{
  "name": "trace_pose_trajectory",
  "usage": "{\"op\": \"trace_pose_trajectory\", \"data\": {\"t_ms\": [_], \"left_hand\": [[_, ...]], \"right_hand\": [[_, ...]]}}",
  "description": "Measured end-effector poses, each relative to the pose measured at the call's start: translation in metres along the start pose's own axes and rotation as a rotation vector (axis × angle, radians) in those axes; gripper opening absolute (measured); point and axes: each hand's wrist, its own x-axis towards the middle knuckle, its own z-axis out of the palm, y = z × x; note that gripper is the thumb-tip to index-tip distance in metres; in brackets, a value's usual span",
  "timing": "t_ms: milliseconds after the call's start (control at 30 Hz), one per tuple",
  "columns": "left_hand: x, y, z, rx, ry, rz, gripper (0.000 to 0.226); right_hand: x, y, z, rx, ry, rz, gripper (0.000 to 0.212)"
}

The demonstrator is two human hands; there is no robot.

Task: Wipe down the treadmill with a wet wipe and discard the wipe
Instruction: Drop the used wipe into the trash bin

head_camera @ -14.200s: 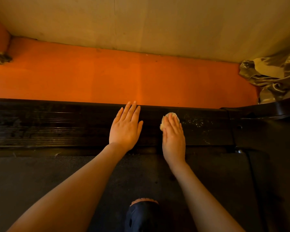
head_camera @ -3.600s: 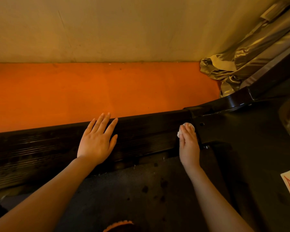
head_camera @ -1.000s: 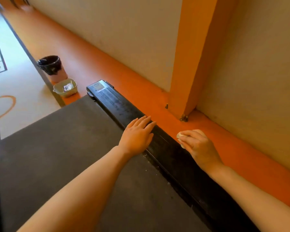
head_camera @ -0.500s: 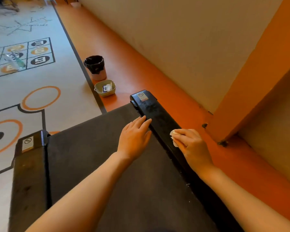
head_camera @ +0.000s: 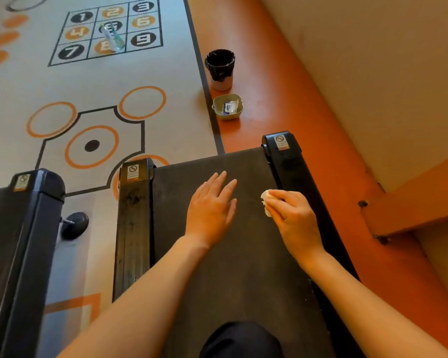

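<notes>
The treadmill's dark belt [head_camera: 212,275] runs away from me between two black side rails, the right rail [head_camera: 295,171] and the left rail [head_camera: 133,228]. My left hand [head_camera: 211,210] lies flat on the belt with straight fingers. My right hand [head_camera: 291,218] holds a crumpled white wet wipe [head_camera: 266,202] in curled fingers at the belt's right edge, next to the right rail. Past the treadmill's end, a small bin [head_camera: 219,69] lined with a black bag stands on the orange floor.
A beige tray [head_camera: 228,107] holding wipe packets sits between the bin and the treadmill. A second treadmill [head_camera: 23,241] stands to the left. A beige wall [head_camera: 373,73] and an orange pillar base [head_camera: 411,202] close the right side. A patterned floor mat [head_camera: 88,99] lies ahead on the left.
My view has swung toward the treadmill's end. My right hand with the wipe has come off the right rail onto the belt's edge. My left hand still rests flat on the belt.
</notes>
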Motion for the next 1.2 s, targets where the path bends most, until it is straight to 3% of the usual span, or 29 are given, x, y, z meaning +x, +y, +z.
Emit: {"op": "trace_pose_trajectory", "data": {"t_ms": [300,433,733,1000,1200], "left_hand": [[0.040,0.000,-0.128,-0.066,-0.009,-0.110,0.046],[0.075,-0.004,-0.199,-0.092,0.018,-0.142,0.045],[0.169,-0.022,-0.328,-0.127,0.057,-0.159,0.045],[0.287,-0.073,-0.364,-0.100,0.153,-0.171,0.041],[0.393,-0.118,-0.382,-0.081,0.141,-0.304,0.043]], "right_hand": [[0.090,-0.089,-0.070,0.030,-0.102,0.019,0.029],[0.149,-0.135,-0.103,0.141,-0.141,0.130,0.028],[0.281,-0.212,-0.150,0.116,-0.087,0.078,0.028],[0.415,-0.220,-0.126,0.113,-0.056,0.015,0.025],[0.525,-0.210,-0.087,0.158,-0.062,-0.036,0.027]]}}
